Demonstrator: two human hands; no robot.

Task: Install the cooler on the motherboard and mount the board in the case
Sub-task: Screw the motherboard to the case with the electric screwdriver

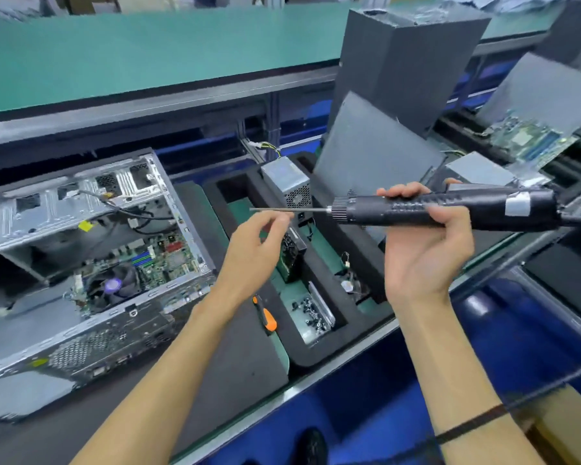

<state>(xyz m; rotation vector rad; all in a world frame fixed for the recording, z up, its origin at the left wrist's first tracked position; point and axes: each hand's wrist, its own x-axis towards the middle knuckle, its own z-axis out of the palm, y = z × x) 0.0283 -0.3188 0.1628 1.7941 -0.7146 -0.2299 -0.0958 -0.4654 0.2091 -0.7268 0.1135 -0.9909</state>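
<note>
Case (81, 246): open chassis lying on its side at the left of the bench, interior facing up; best left where it lies, squarely in reach for the driver.
Foam tray (332, 344): black, just right of the case, compartments holding parts; close enough for short trips between tray and board.
Motherboard (155, 260): already seated in the floor of the case, so mounting looks well along; fixing screws judged the likely work in hand.
Electric screwdriver (450, 209): held level above the tray, bit pointing left toward the case; worth bringing upright over a hole before any trigger press, with light downward pressure to avoid cam-out.
Right hand (423, 250): fingers and thumb wrapped round the driver body, palm up; a firmer, barrel-aligned grip advisable before driving.
Left hand (259, 243): raised just under the bit, thumb and fingertips drawn together as if pinching something small; whether a screw sits between them, cannot tell.
Cooler (111, 286): round fan unit sitting on the board near the case's front edge; apparently installed, though its fasteners too small to judge.
Bit (287, 209): thin steel shaft; tip close to the left fingertips, contact unclear; best loaded with the screw head square on the tip.
Loose screws (311, 312): small dark pile in the tray's near compartment, beside an orange-handled tool (265, 315); one at a time, opposite corners first, snug rather than forced.
</note>
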